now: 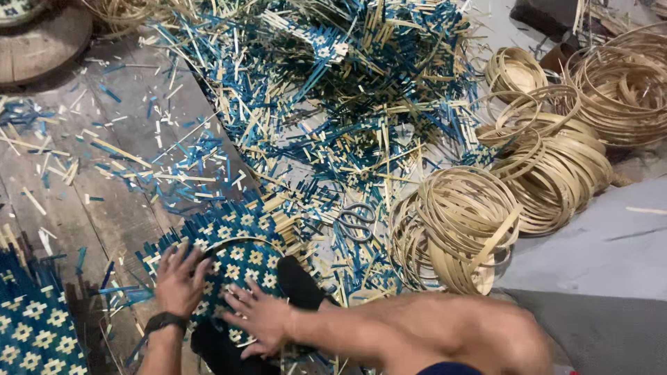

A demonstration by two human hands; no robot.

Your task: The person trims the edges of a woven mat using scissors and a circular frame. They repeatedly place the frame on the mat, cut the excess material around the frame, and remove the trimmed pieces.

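Woven mat (pixel 240 260): blue and cream bamboo weave with little cross-flower squares, ragged strip ends poking out all round, a thin hoop bent over the top. Sits on the plank floor (pixel 83 208) right below the camera.
Left hand (pixel 178 281): flat on the mat's left edge, fingers spread, not gripping anything; dark watch at the wrist.
Right hand (pixel 260 316): palm down on the weave, fingers splayed loose.
Scissors (pixel 356 221): lying in the offcuts just right of the mat.
Hoop coils (pixel 455 229): pale bamboo rings piled to the right.
Offcut heap (pixel 347 90): big blue-cream tangle behind.

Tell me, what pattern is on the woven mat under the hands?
Woven mat: blue with cream flower-like checks, head view.
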